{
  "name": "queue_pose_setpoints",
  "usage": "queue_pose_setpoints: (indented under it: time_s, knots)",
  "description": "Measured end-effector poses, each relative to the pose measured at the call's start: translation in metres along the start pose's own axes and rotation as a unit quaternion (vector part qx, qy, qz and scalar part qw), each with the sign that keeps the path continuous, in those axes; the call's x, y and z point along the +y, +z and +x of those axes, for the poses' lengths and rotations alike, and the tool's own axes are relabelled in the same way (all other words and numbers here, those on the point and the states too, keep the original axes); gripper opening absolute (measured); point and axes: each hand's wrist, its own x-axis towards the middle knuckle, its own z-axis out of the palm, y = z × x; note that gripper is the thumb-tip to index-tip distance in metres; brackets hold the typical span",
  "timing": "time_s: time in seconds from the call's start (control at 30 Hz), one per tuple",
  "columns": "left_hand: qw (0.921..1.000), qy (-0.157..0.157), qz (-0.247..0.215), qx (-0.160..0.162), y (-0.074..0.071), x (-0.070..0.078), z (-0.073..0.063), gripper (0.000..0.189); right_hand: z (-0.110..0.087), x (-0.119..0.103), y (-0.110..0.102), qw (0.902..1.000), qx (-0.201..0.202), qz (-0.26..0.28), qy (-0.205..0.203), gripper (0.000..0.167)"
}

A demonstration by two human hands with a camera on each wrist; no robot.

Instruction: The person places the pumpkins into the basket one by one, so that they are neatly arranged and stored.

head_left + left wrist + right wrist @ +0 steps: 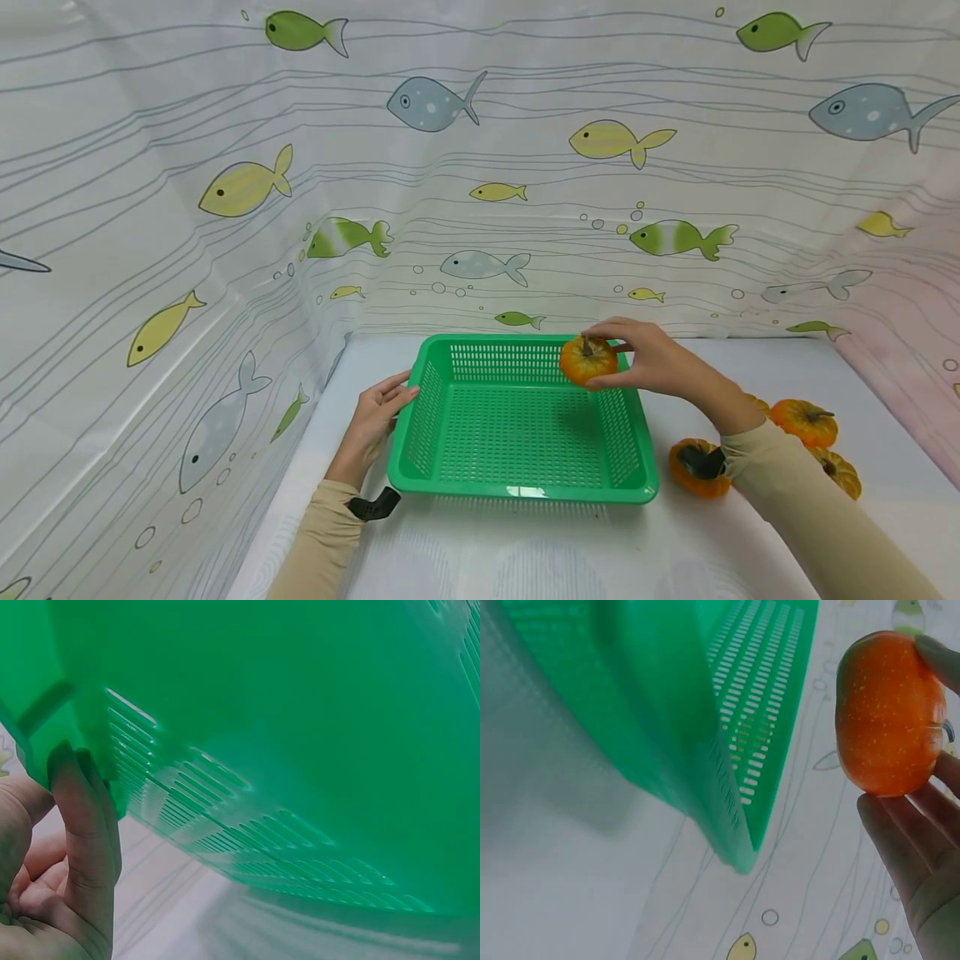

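A green plastic basket (517,437) with slotted walls stands on the table, its inside bare. My left hand (381,414) grips its left rim; in the left wrist view, the fingers (84,825) curl at the edge of the green plastic. Above the basket's back right corner, my right hand (654,360) holds a small orange pumpkin (587,363) with its stem up. The right wrist view has the pumpkin (889,712) pinched between thumb and fingers, apart from the basket wall (757,697).
Right of the basket, several more pumpkins lie on the table, among them one with a dark green patch (693,477) and an orange one (804,422). The right forearm partly covers this group. A fish-printed sheet (480,225) hangs behind and at both sides.
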Motion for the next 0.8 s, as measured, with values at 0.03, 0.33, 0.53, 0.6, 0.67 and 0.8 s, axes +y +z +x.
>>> queue_pose_setpoints:
  time_s: [0.03,0.33,0.53,0.6,0.67,0.8]
  knots:
    - [1.0,0.0,0.0,0.001,0.0,0.0,0.0,0.055,0.003,-0.002,0.002,1.0,-0.001,0.0,-0.002,0.069]
    - [1.0,-0.002,-0.002,0.001,0.0,0.0,0.0,0.055,0.026,-0.013,0.021,0.9994,-0.019,-0.018,-0.022,0.067]
    - [1.0,-0.001,-0.004,0.0,0.001,0.001,0.0,0.055,0.041,-0.018,0.034,0.9988,-0.039,-0.018,-0.024,0.064]
    - [1.0,-0.001,-0.003,0.001,0.001,0.001,0.0,0.056,0.046,-0.019,0.039,0.9984,-0.043,-0.021,-0.029,0.064]
    - [1.0,-0.002,-0.001,0.002,0.001,0.001,0.0,0.056,0.051,-0.019,0.045,0.9982,-0.051,-0.019,-0.027,0.063]
    - [1.0,-0.002,0.0,0.005,0.001,0.001,-0.001,0.055,0.061,-0.018,0.059,0.997,-0.071,-0.013,-0.026,0.063]
